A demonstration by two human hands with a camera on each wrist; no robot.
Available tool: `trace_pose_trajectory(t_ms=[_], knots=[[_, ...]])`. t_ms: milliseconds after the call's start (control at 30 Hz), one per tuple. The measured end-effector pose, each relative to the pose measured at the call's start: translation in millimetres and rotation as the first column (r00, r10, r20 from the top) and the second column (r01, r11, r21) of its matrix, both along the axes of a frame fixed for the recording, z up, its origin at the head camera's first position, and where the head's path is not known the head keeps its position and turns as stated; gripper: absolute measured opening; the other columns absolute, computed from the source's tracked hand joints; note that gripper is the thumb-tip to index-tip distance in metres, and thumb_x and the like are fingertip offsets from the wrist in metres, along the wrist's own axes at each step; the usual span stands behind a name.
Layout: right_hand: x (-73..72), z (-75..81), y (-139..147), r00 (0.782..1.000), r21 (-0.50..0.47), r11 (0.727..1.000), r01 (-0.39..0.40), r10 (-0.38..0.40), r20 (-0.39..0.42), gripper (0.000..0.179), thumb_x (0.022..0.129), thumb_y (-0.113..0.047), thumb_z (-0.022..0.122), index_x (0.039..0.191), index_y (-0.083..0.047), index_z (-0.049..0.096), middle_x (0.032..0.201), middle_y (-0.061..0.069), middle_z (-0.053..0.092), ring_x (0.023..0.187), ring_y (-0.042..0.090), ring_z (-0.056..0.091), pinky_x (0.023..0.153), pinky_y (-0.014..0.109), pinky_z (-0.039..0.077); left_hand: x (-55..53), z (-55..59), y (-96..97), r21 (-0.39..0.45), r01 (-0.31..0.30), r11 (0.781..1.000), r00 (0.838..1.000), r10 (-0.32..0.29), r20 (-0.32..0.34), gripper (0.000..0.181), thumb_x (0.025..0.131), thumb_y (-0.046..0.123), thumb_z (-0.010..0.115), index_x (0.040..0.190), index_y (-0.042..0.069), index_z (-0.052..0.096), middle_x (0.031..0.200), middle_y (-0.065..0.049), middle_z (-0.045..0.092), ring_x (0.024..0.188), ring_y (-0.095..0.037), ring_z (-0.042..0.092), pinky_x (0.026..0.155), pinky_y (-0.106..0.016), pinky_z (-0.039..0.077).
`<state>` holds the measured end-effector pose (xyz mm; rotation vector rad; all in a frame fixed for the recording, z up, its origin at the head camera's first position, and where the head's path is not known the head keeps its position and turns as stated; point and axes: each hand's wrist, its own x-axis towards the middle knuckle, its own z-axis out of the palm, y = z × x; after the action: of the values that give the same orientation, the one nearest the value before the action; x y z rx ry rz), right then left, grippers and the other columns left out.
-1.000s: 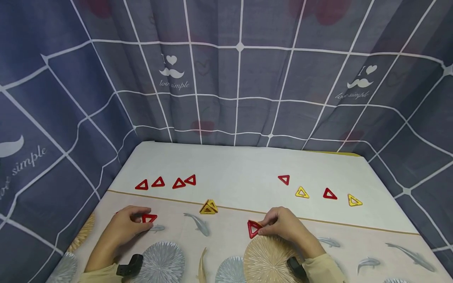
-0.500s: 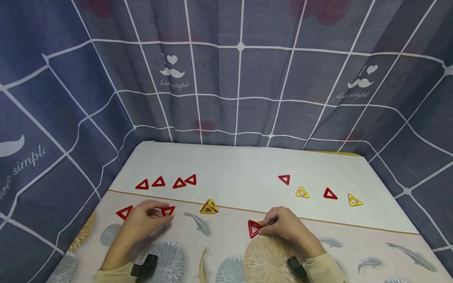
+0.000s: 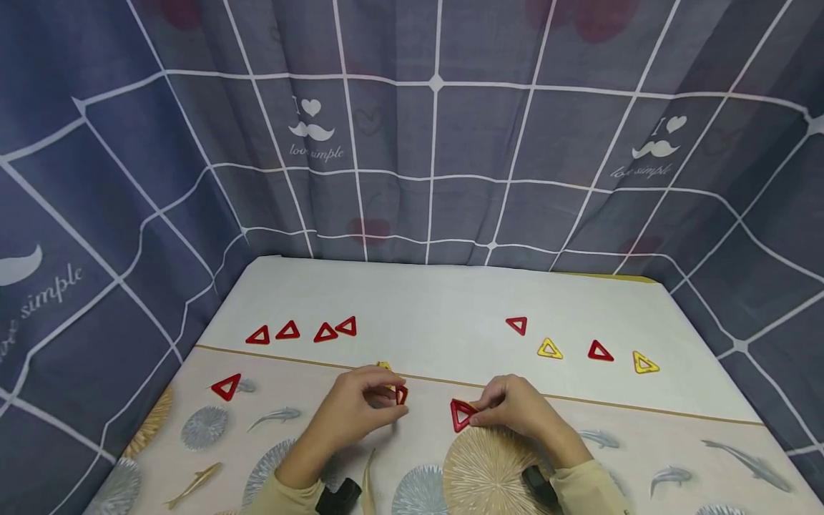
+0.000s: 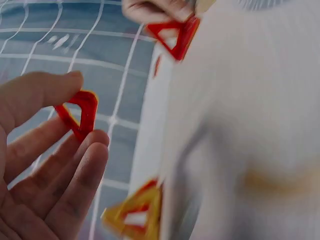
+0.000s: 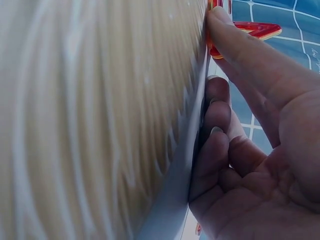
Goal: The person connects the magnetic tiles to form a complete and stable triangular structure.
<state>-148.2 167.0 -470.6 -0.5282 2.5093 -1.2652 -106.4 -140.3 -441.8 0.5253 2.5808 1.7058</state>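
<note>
Red triangles (image 3: 455,417) (image 4: 90,111) sit pinched in 2 hands (image 3: 354,409) (image 3: 518,408).

- Left sleeve (image 3: 285,499): pale yellow-beige, ended at the wrist; left hand (image 3: 350,404) uncovered.
- Right sleeve (image 3: 584,491): matched in pale yellow-beige; right hand (image 3: 518,409) uncovered.
- Left wrist device (image 3: 339,498): black, blocky, worn beside the cuff, toward scene right.
- Right wrist device (image 3: 539,488): black, worn beside the cuff, toward scene left.
</note>
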Motion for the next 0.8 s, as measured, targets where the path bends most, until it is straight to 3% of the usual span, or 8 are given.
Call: trace_pose_trajectory(t_ms=[200, 367, 533, 800], knots=[[-1.4, -1.6, 0, 1.000, 0.014, 1.000, -0.006, 0.007, -0.021, 0.012, 0.072, -0.020, 0.092, 0.076, -0.017, 0.081, 0.081, -0.007, 0.065, 0.076, 0.013, 0.057, 0.064, 0.028, 0.048, -7.1, -14.9, 36.0, 0.021, 0.052, 0.998, 0.997, -0.053, 0.061, 0.032, 0.078, 0.010, 0.087, 0.107, 0.001, 0.075, 0.104, -0.005, 0.068, 0.085, -0.023, 0.072, 0.072, -0.026, 0.056], [-1.8, -1.5, 0, 1.000, 0.017, 1.000, -0.011, 0.011, -0.025, 0.011, 0.072, -0.020, 0.092, 0.076, -0.017, 0.081, 0.080, -0.008, 0.065, 0.076, 0.012, 0.057, 0.066, 0.028, 0.047, -8.8, -26.4, 56.8, 0.002, 0.055, 0.998, 0.995, -0.055, 0.084, 0.028, 0.075, 0.011, 0.089, 0.100, 0.005, 0.077, 0.094, -0.003, 0.070, 0.079, -0.016, 0.070, 0.070, -0.025, 0.056], [-1.1, -0.9, 1, 1.000, 0.013, 1.000, -0.009, 0.009, -0.030, 0.012, 0.072, -0.020, 0.092, 0.077, -0.016, 0.081, 0.079, -0.009, 0.066, 0.075, 0.011, 0.057, 0.066, 0.028, 0.047, -9.8, -30.0, 70.6, -0.043, 0.051, 0.998, 0.994, -0.046, 0.101, 0.026, 0.074, 0.013, 0.089, 0.096, 0.006, 0.078, 0.079, 0.000, 0.071, 0.070, -0.005, 0.065, 0.065, -0.022, 0.053], [-2.7, -1.5, 0, 0.999, 0.006, 1.000, -0.016, 0.016, -0.032, 0.012, 0.072, -0.020, 0.092, 0.077, -0.016, 0.081, 0.079, -0.009, 0.066, 0.075, 0.011, 0.057, 0.065, 0.027, 0.047, -13.4, -33.7, 78.5, -0.107, 0.019, 0.994, 0.998, -0.012, 0.063, 0.025, 0.073, 0.015, 0.090, 0.095, 0.008, 0.079, 0.076, 0.004, 0.068, 0.068, -0.002, 0.060, 0.062, -0.021, 0.049]])
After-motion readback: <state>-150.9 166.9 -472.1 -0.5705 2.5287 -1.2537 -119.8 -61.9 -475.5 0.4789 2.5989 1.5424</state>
